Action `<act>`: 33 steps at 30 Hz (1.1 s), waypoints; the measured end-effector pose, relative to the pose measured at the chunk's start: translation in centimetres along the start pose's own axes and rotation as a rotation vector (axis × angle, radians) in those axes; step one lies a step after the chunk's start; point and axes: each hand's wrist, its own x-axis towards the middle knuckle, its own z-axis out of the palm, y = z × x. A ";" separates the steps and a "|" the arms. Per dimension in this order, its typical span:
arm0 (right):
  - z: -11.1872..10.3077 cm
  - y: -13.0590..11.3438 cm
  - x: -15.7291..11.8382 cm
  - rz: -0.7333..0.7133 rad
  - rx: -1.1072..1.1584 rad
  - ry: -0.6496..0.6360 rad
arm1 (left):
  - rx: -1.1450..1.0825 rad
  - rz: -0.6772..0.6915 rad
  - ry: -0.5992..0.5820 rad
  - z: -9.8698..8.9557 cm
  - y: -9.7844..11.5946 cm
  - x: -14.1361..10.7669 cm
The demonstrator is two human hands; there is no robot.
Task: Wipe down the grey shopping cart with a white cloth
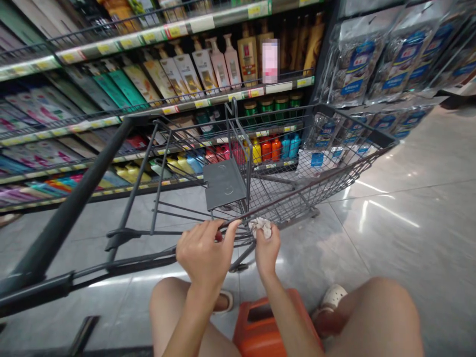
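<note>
A dark grey shopping cart (225, 184) stands across the view, its handle at the left and its wire basket at the right. My left hand (204, 248) is closed around the cart's near side rail. Just to its right, my right hand (267, 245) pinches a crumpled whitish cloth or tissue (260, 227) against the same side of the cart. Its fingertips are partly hidden behind the crumpled piece.
Shelves of bottles (203, 67) rise behind the cart. Bagged goods (357, 69) hang at the upper right. An orange stool (256, 332) is between my knees on the grey tiled floor (345, 233). A dark bar lies at the lower left.
</note>
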 end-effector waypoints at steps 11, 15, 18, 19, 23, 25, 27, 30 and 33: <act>2.1 0.3 -0.3 0.055 0.030 -0.094 | 0.036 -0.024 0.041 0.1 -2.5 -0.2; 3.0 0.7 1.1 0.091 0.025 -0.095 | 0.045 -0.081 0.044 0.9 -2.0 0.2; 3.7 1.0 2.3 0.116 0.003 -0.095 | 0.081 -0.095 0.056 1.8 -1.6 0.7; 4.0 1.1 2.6 0.122 -0.006 -0.096 | 0.091 -0.094 0.058 2.1 -1.6 0.8; 5.1 1.6 4.0 0.125 -0.047 -0.104 | 0.096 -0.077 0.062 3.5 -2.1 1.4; 5.7 1.8 4.6 0.116 -0.064 -0.111 | 0.101 -0.077 0.061 4.0 -2.4 1.7; 6.3 2.0 5.2 0.101 -0.076 -0.118 | 0.112 -0.083 0.065 4.4 -2.8 2.0; 6.9 2.0 5.7 0.062 -0.086 -0.111 | 0.121 -0.098 0.057 4.9 -3.1 2.4; 7.4 2.0 6.0 0.009 -0.085 -0.065 | 0.123 -0.120 0.034 5.2 -3.2 2.6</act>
